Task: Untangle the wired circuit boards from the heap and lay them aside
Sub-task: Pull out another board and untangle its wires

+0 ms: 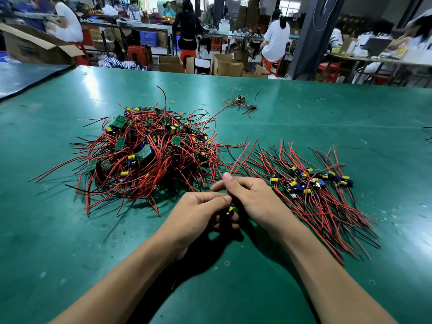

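Your left hand (201, 212): fingers curled round one wired circuit board (230, 208), near centre.
Your right hand (249, 195): pinching red wires (234, 169) just above it.
Heap (149, 150): tangled, far left on the tabletop (70, 242).
Laid-aside boards (311, 183): right, wires fanned.

A green counter (304, 113) fills the foreground — beyond its far edge stand open cardboard boxes (225, 65), red stools (138, 54) and a blue crate (149, 38), with workers (275, 40) seated farther back.
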The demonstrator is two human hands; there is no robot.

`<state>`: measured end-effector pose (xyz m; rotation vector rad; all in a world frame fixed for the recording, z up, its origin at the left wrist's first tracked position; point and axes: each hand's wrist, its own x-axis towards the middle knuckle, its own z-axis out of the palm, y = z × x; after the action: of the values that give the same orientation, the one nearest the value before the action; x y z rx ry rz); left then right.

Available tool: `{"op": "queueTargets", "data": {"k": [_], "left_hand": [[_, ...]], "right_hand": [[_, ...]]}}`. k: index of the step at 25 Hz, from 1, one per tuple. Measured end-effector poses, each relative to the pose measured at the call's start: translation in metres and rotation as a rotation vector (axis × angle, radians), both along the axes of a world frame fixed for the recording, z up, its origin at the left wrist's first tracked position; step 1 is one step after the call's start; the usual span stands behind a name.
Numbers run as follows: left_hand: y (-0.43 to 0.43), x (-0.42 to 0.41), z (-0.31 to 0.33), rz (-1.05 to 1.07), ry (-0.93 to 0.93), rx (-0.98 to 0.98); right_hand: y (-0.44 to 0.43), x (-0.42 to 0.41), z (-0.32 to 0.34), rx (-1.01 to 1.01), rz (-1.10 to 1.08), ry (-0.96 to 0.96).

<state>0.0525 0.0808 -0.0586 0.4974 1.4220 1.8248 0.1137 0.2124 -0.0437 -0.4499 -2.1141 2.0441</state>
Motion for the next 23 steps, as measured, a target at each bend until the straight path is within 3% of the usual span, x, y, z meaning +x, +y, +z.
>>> {"op": "queueTargets", "data": {"k": [9,14,17,21,23], "left_hand": [[-0.001,-0.006,-0.003,-0.002,0.092,-0.017],[0.000,-0.004,-0.003,0.005,0.129,-0.064],[0.001,-0.002,0.000,0.023,0.111,-0.062],[-0.001,-0.001,0.003,0.024,0.093,-0.062],[-0.002,-0.001,0.004,0.022,0.088,-0.066]], "right_hand": [[-0.003,0.004,0.001,-0.091,0.164,-0.051],[0.003,0.002,-0.007,-0.060,0.079,-0.077],[0.008,0.001,-0.009,0.058,0.046,-0.028],[0.020,-0.002,-0.012,0.252,-0.174,0.031],[0.023,-0.003,-0.013,0.160,-0.252,0.102]]}}
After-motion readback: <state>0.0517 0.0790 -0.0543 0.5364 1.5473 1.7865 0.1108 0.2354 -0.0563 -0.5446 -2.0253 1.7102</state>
